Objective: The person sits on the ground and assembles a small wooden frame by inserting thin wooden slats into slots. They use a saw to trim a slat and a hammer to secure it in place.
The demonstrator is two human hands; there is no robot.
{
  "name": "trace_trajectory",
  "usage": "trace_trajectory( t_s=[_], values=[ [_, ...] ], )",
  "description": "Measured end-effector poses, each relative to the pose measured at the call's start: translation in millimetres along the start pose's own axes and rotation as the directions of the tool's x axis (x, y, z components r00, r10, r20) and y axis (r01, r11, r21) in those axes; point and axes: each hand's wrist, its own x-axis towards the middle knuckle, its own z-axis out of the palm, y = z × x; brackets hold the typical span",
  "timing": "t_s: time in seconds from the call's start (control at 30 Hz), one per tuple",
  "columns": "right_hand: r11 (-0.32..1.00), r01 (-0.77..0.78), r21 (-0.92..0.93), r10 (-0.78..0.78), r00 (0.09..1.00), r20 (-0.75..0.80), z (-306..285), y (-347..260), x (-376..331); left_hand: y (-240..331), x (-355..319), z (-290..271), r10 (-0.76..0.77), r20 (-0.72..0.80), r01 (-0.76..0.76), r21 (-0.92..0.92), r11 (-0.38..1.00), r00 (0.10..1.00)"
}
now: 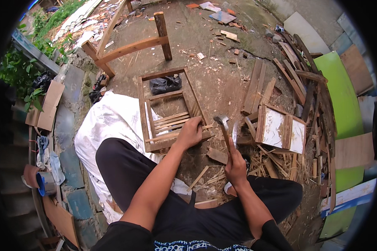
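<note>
A brown wooden frame (145,121) with several thin light slats lies in front of me, partly on a white sheet. My left hand (190,133) is closed on a pale wooden slat (165,137) that crosses the frame near its close end. The slat's tip sticks out past the frame's right side. Whether the fingertips also pinch something small is hidden. In my right hand (236,167) is a hammer (226,134), gripped by its wooden handle. Its metal head is up, just right of the frame and apart from the slat.
The white sheet (109,113) spreads under my left leg. A box-like wooden piece with white panels (274,127) stands at right, before stacked scrap wood (312,94). Straw and offcuts (218,155) lie close by. Beyond is a wooden stool-like frame (132,48).
</note>
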Motion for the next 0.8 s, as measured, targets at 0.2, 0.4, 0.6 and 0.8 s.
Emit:
trace_trajectory(
  t_s=[0.2, 0.4, 0.6, 0.8],
  values=[
    [0.977, -0.209, 0.047, 0.197, 0.962, 0.191, 7.9, 7.6, 2.7, 1.0, 2.0, -1.8, -0.013, 0.015, 0.014, -0.007, 1.0, 1.0],
    [0.933, -0.361, -0.017, 0.361, 0.93, 0.074, 44.5, 65.7, 9.4, 9.4, -2.9, -15.3, -0.048, 0.106, 0.024, 0.216, 0.976, 0.993],
    [0.79, -0.591, -0.164, 0.613, 0.77, 0.176, 87.6, 118.1, -5.8, 7.6, -12.8, -41.2, -0.216, 0.008, 0.193, 0.412, 0.89, 0.976],
    [0.758, -0.626, -0.185, 0.653, 0.73, 0.205, 134.8, 134.8, -9.0, 5.0, -23.6, -55.7, -0.277, -0.023, 0.251, 0.504, 0.826, 0.96]
  ],
)
